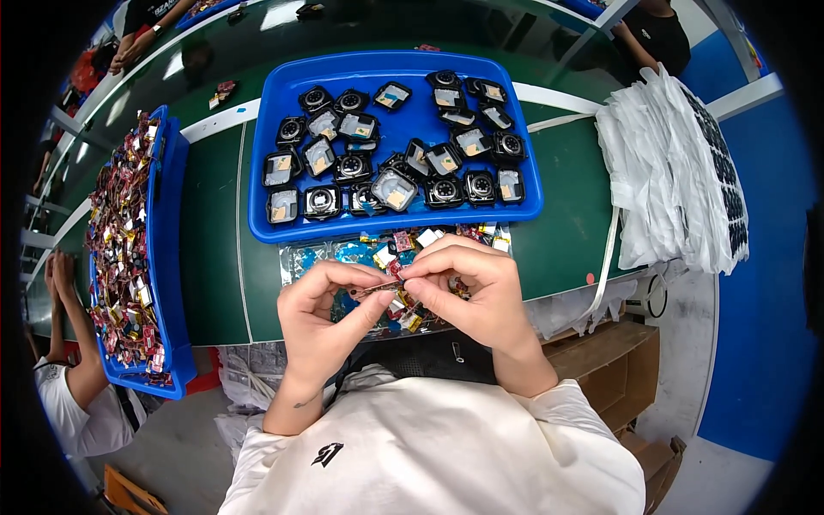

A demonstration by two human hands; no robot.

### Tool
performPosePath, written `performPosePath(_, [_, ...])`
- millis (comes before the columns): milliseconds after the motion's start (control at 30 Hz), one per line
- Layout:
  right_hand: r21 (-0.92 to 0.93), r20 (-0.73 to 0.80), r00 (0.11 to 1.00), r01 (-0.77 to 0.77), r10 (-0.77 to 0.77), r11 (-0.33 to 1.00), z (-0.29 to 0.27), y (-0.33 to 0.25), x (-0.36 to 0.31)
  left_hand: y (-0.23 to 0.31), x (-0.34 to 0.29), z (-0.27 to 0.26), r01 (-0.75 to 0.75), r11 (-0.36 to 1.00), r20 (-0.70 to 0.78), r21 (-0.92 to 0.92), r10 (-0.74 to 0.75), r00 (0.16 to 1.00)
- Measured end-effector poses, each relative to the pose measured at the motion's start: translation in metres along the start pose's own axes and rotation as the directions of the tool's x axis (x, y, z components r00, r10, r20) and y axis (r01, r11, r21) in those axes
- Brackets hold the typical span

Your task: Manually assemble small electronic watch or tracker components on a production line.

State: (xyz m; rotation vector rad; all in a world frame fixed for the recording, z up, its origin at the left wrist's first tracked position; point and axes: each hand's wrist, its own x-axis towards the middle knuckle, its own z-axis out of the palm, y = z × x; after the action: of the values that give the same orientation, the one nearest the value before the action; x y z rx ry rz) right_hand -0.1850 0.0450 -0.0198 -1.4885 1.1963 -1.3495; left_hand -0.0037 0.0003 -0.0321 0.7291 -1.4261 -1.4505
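My left hand [330,305] and my right hand [468,283] meet over the near edge of the bench, thumbs and forefingers pinched together. Between them is a small reddish circuit board with thin wires [378,287], partly hidden by the fingertips. Beneath the hands lies a clear plastic tray [300,260] with a heap of small red boards and battery-like pieces [412,321]. Just beyond stands a blue tray [257,184] holding many black smartwatch cases [322,202], some showing round backs, others pale open insides.
At left, a long blue bin [176,257] is heaped with red boards and wires [124,232]. Stacked white plastic sleeves [648,172] stand at the right end of the green bench [206,240]. A cardboard box [614,369] sits below. Co-workers' arms [81,335] show at the left and far side.
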Motion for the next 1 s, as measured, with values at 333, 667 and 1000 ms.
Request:
performPosePath(333, [-0.239,-0.072,0.95,0.279,-0.304,0.93,0.001,-0.001,0.004,0.008,0.007,0.004,-0.069,0.92,0.11,0.386,0.028,0.993])
performPosePath(667, [0.347,0.107,0.994,-0.055,0.019,0.936,0.0,0.003,-0.003,0.016,0.007,-0.003,-0.175,0.949,0.231,0.262,0.114,0.966])
performPosePath(1000, [-0.003,0.175,0.981,0.09,-0.088,0.996,-0.001,-0.007,0.001,0.019,0.008,-0.003,-0.112,0.958,0.22,0.264,0.054,0.974])
